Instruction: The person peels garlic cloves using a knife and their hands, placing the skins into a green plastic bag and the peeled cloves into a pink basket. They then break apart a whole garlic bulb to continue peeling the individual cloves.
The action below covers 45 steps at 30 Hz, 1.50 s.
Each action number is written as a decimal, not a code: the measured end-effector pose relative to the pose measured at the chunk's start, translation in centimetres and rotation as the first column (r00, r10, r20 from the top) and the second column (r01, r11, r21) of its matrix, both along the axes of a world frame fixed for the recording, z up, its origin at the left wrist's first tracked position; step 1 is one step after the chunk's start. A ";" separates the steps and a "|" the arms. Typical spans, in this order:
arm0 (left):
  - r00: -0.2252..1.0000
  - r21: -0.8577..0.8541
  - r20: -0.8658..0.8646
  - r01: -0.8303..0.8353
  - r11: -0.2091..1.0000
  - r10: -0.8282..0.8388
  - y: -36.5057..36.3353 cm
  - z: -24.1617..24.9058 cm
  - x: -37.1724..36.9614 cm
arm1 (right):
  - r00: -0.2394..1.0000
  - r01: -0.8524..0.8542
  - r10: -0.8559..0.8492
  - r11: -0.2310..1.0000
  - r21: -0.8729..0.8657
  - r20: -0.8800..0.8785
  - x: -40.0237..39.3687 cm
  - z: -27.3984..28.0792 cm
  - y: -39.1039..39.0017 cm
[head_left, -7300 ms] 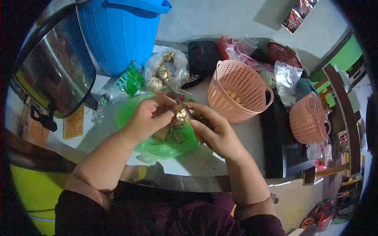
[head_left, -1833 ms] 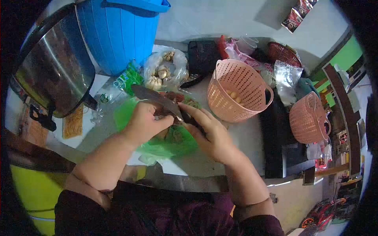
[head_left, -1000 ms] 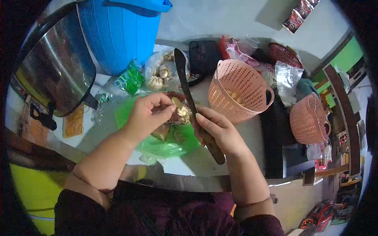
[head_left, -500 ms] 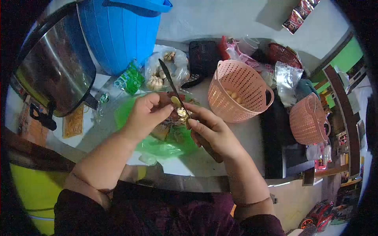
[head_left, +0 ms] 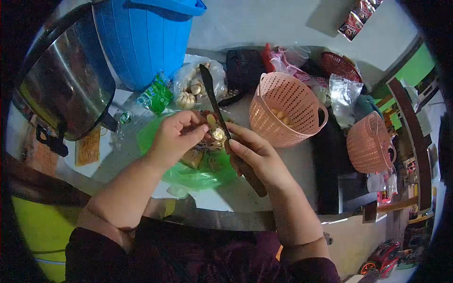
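Observation:
My left hand (head_left: 181,137) pinches a small pale garlic clove (head_left: 212,121) near the knife blade. Held in my right hand (head_left: 255,158) is a dark knife (head_left: 214,101), its blade pointing up and its wooden handle (head_left: 252,178) running below the palm. Under both hands lies a green plastic bag (head_left: 203,177) with peels and a whitish cluster of garlic (head_left: 218,136) on it. A clear bag of garlic bulbs (head_left: 187,99) sits behind. To the right, a pink basket (head_left: 283,132) contains several peeled cloves (head_left: 281,115).
A blue bucket (head_left: 141,42) and a large metal pot (head_left: 71,70) stand at the left. Near them lie a green packet (head_left: 156,95) and a brown packet (head_left: 88,147). Another pink basket (head_left: 368,146) is farther right, beside a silver bag (head_left: 344,96).
The knife blade has tilted more upright and shifted slightly right. The clove in my left hand has turned and moved slightly. Both hands keep their holds.

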State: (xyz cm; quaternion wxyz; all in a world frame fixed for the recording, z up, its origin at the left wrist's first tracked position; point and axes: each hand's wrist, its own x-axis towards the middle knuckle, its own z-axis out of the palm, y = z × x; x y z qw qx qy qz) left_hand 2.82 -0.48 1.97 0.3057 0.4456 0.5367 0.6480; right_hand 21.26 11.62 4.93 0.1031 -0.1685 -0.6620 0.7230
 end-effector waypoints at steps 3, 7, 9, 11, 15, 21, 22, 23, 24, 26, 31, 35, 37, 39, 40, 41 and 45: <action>0.999 -0.050 -0.050 -0.021 0.999 0.019 -0.1 0.1 0.1 | 1.000 0.014 -0.014 1.000 0.004 -0.028 -0.1 0.0 -0.1; 0.997 -0.023 -0.081 -0.003 1.000 0.001 -0.1 0.5 0.4 | 0.999 0.023 -0.025 0.998 -0.061 -0.025 0.1 0.6 -0.1; 0.993 -0.032 -0.118 -0.002 0.999 -0.002 0.0 0.0 0.3 | 0.999 0.025 -0.029 0.996 -0.086 -0.037 0.1 0.6 -0.1; 0.990 -0.044 -0.138 0.004 0.999 -0.010 0.0 -0.2 0.2 | 0.997 0.047 -0.051 0.996 -0.069 -0.055 0.1 0.7 -0.2; 0.987 -0.057 -0.158 0.031 0.998 -0.040 -0.1 -0.1 0.3 | 0.990 0.087 -0.090 0.996 -0.032 -0.104 -0.1 0.6 0.0; 0.991 -0.062 -0.119 0.053 0.997 -0.060 -0.1 -0.1 0.4 | 0.983 0.153 -0.161 0.984 -0.093 -0.086 -0.1 0.2 0.1; 0.991 -0.067 -0.118 0.053 0.996 -0.061 -0.1 -0.2 0.3 | 0.983 0.152 -0.160 0.984 -0.093 -0.089 -0.1 0.3 0.0; 0.992 -0.069 -0.104 0.064 0.996 -0.071 -0.1 -0.2 0.3 | 0.983 0.151 -0.159 0.984 -0.093 -0.092 0.0 0.5 -0.1; 0.993 -0.071 -0.090 0.076 0.995 -0.082 -0.1 -0.1 0.4 | 0.983 0.149 -0.158 0.985 -0.092 -0.095 0.0 0.6 -0.1; 0.992 -0.073 -0.088 0.079 0.994 -0.085 -0.1 -0.1 0.4 | 0.982 0.153 -0.163 0.983 -0.106 -0.093 0.0 0.4 0.0; 0.997 -0.059 0.001 0.079 0.995 -0.079 -0.1 0.3 0.5 | 0.991 0.116 -0.122 0.988 -0.102 -0.048 0.0 0.1 0.3; 0.997 -0.069 -0.070 0.017 0.997 -0.022 0.0 0.4 0.2 | 0.995 0.089 -0.088 0.996 -0.027 0.034 -0.1 0.2 0.1; 0.994 -0.067 -0.113 -0.005 0.998 -0.002 0.0 0.5 0.0 | 0.998 0.054 -0.053 0.998 -0.018 0.041 -0.1 0.0 0.2; 0.990 -0.054 -0.138 -0.014 0.998 0.007 0.1 0.3 -0.1 | 1.000 0.019 -0.017 0.997 -0.070 0.025 0.0 -0.1 0.4; 0.990 -0.042 -0.138 -0.023 0.999 0.017 0.1 0.2 -0.1 | 1.000 0.024 -0.025 0.998 -0.055 -0.005 -0.1 -0.2 0.4; 0.990 -0.031 -0.137 -0.032 0.999 0.027 0.1 0.1 -0.1 | 0.999 0.031 -0.032 0.999 -0.041 -0.035 -0.2 -0.2 0.2; 0.994 0.007 -0.105 -0.003 1.000 0.004 0.2 -0.5 -0.3 | 0.996 -0.013 0.010 0.999 -0.029 -0.089 -0.2 0.1 0.1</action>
